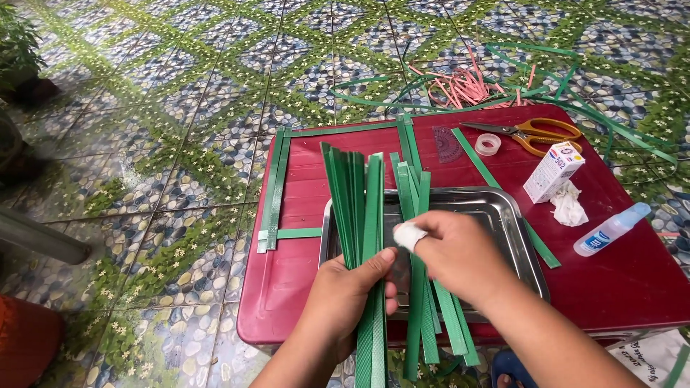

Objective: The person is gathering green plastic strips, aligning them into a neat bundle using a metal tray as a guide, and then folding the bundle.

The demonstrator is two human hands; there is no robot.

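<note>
A: Head view: where are the flat green plastic strips [357,208]?

B: Bunched upright over the steel tray [514,223] on the red surface [618,280]. Left hand [350,294], fingers closed round one sheaf; right hand [453,255] (one fingertip bandaged) pinches the other.

A: Step?

B: Sorting, seemingly; evening the ends needs steady wrists. Orange-handled scissors [535,133] lie beyond.

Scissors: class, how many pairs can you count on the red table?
1. The scissors, with orange handles, lie at the far right of the red table, beside the tape roll and behind the small box. Others could be hidden under the green strips.
</note>
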